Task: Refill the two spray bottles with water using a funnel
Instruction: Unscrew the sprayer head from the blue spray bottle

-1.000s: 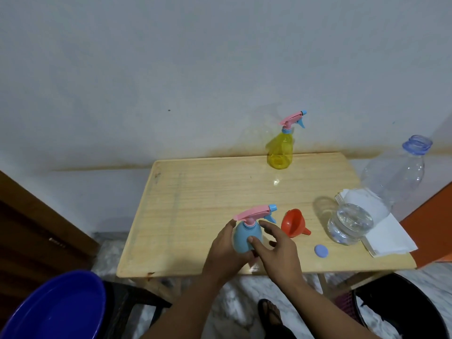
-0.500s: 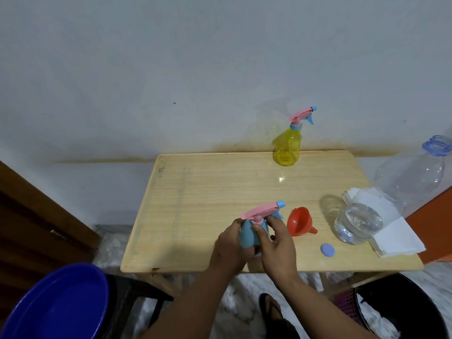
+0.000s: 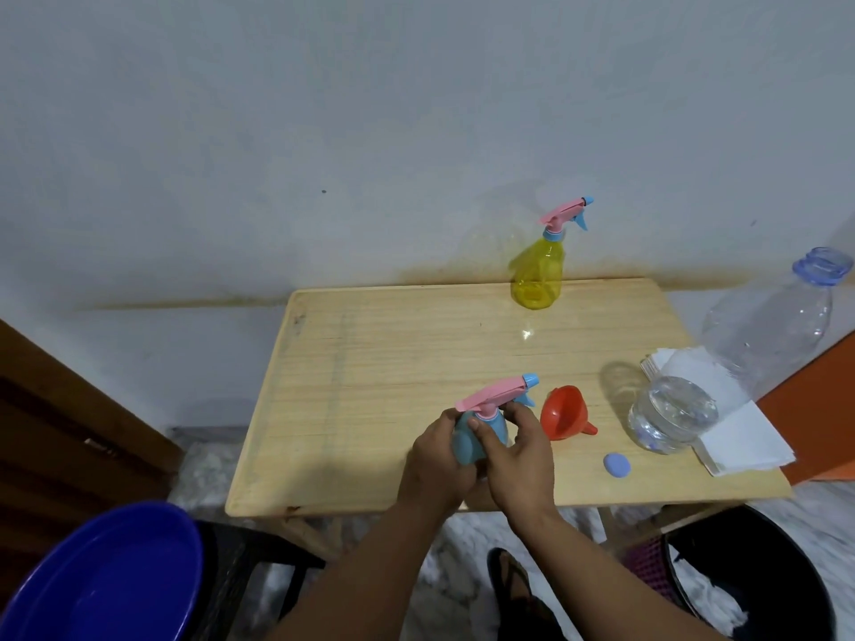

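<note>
nearest the camera, a deep blue plastic basin [image 3: 111, 580] sits low at the left on a dark stand, a sandalled foot [image 3: 513, 589] rests on pale marbled floor, and a black bin [image 3: 758, 585] shows at the right. above these, both forearms reach onto a light wooden table [image 3: 370, 386] whose grain runs side to side. the left hand [image 3: 439, 464] wraps the body of the blue spray bottle [image 3: 481, 437] near the front edge, and the right hand [image 3: 518, 460] has its fingers closed around the bottle's neck, just under the pink trigger head. just right of it lies a red funnel [image 3: 564, 414] on its side, with a small blue cap [image 3: 616, 465] nearer the edge. a clear water bottle [image 3: 740, 358], uncapped, stands on white paper napkins [image 3: 740, 437] at the right edge. the yellow spray bottle [image 3: 539, 275] stands at the far edge, against a grey-white wall [image 3: 370, 131] with a brownish stain line. a brown wooden door [image 3: 60, 409] is at the left.
</note>
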